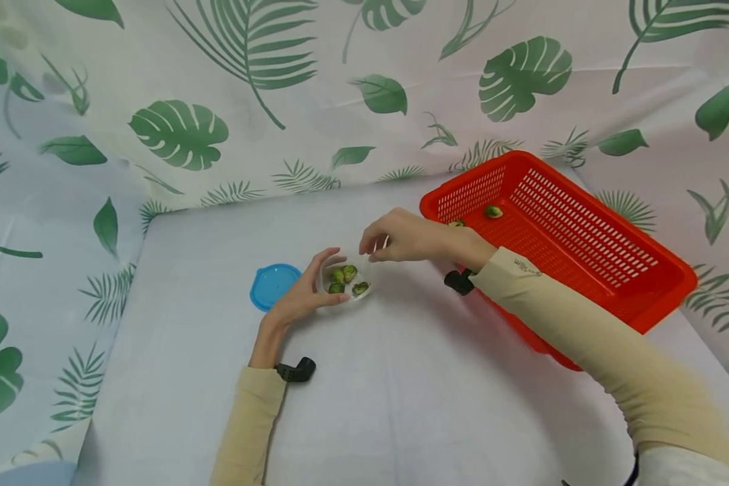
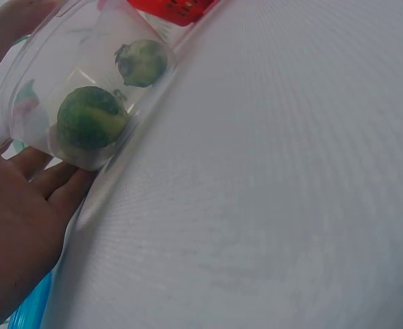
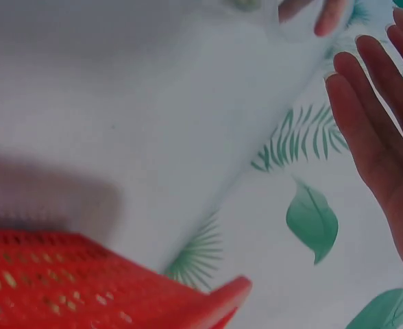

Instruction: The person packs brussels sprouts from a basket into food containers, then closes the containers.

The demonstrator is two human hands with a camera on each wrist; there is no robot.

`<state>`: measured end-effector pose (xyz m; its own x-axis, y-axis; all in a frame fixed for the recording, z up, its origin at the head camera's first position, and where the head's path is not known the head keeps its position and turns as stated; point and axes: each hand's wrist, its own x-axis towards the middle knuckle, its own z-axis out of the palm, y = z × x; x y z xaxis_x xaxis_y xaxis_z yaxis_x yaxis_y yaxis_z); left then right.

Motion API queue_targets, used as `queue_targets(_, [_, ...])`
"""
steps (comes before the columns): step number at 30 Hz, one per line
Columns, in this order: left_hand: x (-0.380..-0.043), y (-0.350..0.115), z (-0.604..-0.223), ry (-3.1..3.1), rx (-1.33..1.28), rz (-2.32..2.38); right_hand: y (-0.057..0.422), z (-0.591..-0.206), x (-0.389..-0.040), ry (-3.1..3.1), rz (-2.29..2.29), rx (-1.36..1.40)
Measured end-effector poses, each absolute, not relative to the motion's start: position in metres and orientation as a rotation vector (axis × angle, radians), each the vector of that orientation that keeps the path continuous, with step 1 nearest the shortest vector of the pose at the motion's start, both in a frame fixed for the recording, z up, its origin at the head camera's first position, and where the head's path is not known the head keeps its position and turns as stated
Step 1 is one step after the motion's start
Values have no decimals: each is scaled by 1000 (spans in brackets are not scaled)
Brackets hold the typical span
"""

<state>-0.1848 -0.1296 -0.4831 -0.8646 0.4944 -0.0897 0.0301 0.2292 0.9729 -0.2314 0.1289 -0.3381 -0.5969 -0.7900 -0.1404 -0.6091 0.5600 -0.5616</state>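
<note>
My left hand (image 1: 298,298) grips a small clear plastic container (image 1: 367,271) on the table, thumb on the near side and fingers round the far side. Several green Brussels sprouts (image 1: 349,272) lie inside it; two show large through its wall in the left wrist view. Just above the container's right rim hovers my right hand (image 1: 408,236), holding nothing, its fingers loosely extended in the right wrist view. A round blue lid (image 1: 272,287) lies flat on the table, left of the container and beside my left hand.
To the right stands a large red slotted basket (image 1: 583,219), with a Brussels sprout (image 1: 493,211) in its far left end and another partly hidden by my right wrist. A leaf-patterned cloth (image 1: 316,115) hangs behind the white-covered table (image 1: 340,405).
</note>
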Motion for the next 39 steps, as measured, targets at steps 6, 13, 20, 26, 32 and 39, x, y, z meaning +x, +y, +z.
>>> queue_targets(6, [-185, -131, -484, 2127, 486, 1680, 148, -323, -234, 2459, -693, -1082])
queue_targets(13, [-186, -131, -482, 2114, 521, 1687, 171, -311, -235, 2539, -714, -947])
queue_targets(20, [-185, -133, -482, 2103, 541, 1696, 195, -306, -238, 2629, -708, -860])
queue_targets(26, [-185, -133, -484, 2095, 537, 1696, 218, -306, -242, 2697, -689, -743])
queue_targets(32, [-187, -134, -483, 2091, 548, 1704, 236, -312, -246, 2742, -647, -668])
queue_targets(39, [-186, -133, -483, 2100, 559, 1694, 254, -328, -252, 2776, -676, -577])
